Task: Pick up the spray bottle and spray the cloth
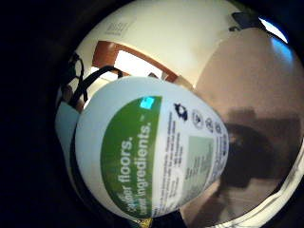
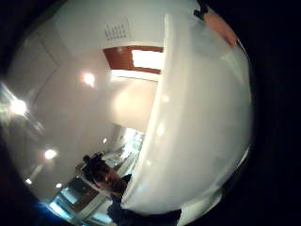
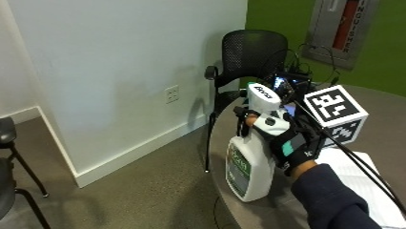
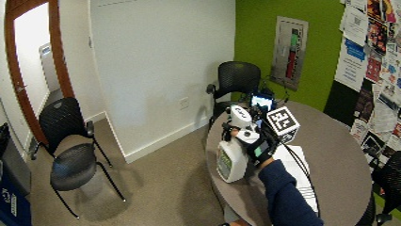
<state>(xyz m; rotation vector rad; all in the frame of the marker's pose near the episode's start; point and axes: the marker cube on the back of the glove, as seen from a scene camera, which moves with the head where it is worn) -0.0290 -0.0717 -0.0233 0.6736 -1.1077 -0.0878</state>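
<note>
step: aim, then spray | hand: gloved right hand (image 3: 287, 143) has fingers curled round the neck of the spray bottle (image 3: 250, 164) | where: bottle upright near the table (image 3: 380, 109) edge | tip: turn nozzle to the white cloth (image 3: 365, 179) at 3 o'clock, then squeeze | inside bottle: cannot tell

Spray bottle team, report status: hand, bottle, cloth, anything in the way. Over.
Right hand grips spray bottle at its neck. Bottle upright at the round table edge. White cloth flat beside it, nothing between them.
</note>
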